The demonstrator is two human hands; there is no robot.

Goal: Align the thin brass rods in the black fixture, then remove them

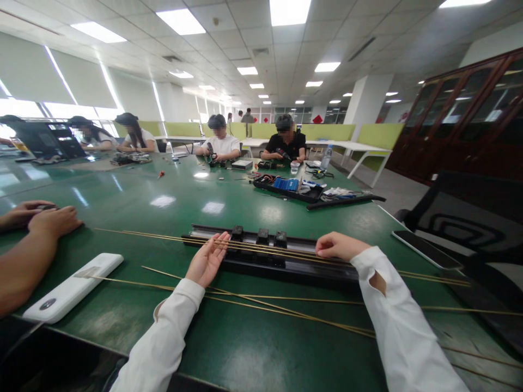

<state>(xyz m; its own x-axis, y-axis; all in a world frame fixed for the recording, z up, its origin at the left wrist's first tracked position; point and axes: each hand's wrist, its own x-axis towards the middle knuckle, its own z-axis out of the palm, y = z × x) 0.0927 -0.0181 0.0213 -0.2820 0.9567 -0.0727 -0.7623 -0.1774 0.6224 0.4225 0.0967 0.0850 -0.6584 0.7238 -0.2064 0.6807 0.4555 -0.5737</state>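
Several thin brass rods lie lengthwise above a long black channel-shaped housing. My left hand is palm up near the channel's left part, its fingers stretched out and the rods running across them. At the right part, my right hand is closed over the same rods, thumb and fingertips together; its grip is partly hidden. Three small black blocks sit along the channel between my hands. Nearer to me, more loose brass rods cross one another on the green table, partly under my right sleeve.
A white power bank-like slab lies at left, near another person's hands. A phone-like slab rests at the right edge beside a black mesh chair. Farther back are a black tool tray, a bottle and several seated people.
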